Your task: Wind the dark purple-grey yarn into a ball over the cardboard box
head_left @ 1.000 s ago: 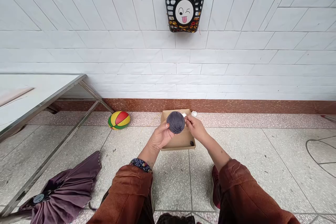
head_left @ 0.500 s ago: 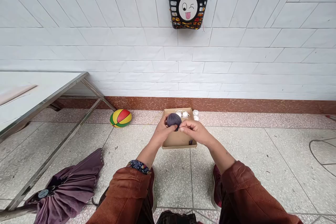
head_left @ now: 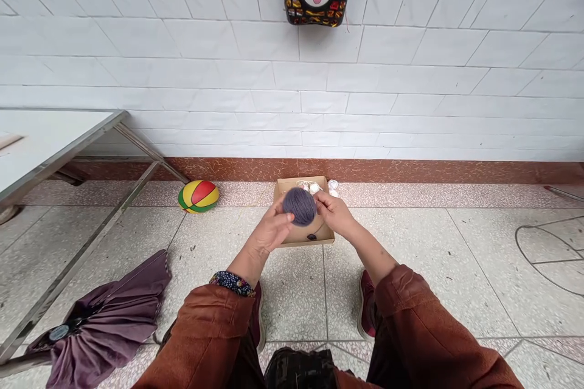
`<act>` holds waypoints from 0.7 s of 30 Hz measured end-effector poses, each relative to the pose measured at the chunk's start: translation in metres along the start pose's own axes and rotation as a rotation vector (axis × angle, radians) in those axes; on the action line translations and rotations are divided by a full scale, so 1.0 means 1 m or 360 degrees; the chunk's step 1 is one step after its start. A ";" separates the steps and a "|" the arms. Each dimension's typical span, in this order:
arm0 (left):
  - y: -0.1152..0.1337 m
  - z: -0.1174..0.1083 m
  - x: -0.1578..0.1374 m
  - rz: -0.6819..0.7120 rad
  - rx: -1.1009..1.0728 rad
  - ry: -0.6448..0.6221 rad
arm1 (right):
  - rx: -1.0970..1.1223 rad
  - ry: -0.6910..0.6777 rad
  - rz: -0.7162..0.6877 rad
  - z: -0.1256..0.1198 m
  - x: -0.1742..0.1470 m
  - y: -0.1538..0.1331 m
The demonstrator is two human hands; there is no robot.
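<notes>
A dark purple-grey ball of yarn (head_left: 299,206) rests in my left hand (head_left: 269,228), whose fingers go behind it with the thumb on its lower left. My right hand (head_left: 336,211) is closed in a pinch at the ball's right side, apparently on the yarn strand; the fingertips are partly hidden. Below both hands a shallow cardboard box lid (head_left: 301,242) lies on the floor. Inside it, near the front, is a small dark clump of yarn (head_left: 312,236) with a thin tail. Small white balls (head_left: 314,188) sit at its back edge.
More white balls (head_left: 333,185) lie just right of the box. A striped red, yellow and green ball (head_left: 199,196) rests near the metal-legged table (head_left: 68,140). At left lies a purple umbrella (head_left: 114,316). A black basket (head_left: 317,15) hangs on the tiled wall.
The yarn ball has turned and shows more of its wound side. My left fingers have shifted lower around it, while my right hand stays pinched beside it. The whole view has tilted down slightly.
</notes>
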State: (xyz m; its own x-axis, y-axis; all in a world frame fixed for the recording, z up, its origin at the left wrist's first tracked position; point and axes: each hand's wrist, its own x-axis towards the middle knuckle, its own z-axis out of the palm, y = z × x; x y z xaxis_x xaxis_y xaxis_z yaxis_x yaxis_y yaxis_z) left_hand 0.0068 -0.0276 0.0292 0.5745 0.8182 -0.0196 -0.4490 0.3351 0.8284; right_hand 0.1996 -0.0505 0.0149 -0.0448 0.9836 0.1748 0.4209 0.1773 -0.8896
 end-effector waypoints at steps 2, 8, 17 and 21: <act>-0.002 -0.002 0.007 0.0114 -0.0072 0.0162 | -0.0086 -0.0072 -0.0084 0.003 -0.004 -0.004; -0.008 -0.008 0.021 0.0224 0.0325 0.0670 | 0.0099 -0.0350 -0.0222 -0.003 -0.012 -0.023; -0.008 -0.007 0.001 -0.0123 0.0804 -0.0006 | 0.0194 0.0071 -0.0250 -0.014 -0.004 -0.019; -0.001 -0.002 -0.006 -0.0121 0.0386 -0.0224 | 0.0153 0.0188 -0.0091 -0.009 0.001 -0.003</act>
State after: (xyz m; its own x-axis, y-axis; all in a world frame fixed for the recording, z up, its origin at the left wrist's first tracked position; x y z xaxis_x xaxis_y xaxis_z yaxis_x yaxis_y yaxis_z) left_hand 0.0023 -0.0324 0.0271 0.6972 0.7165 -0.0229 -0.2338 0.2575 0.9375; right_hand 0.2061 -0.0499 0.0213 0.0427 0.9620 0.2696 0.3318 0.2409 -0.9121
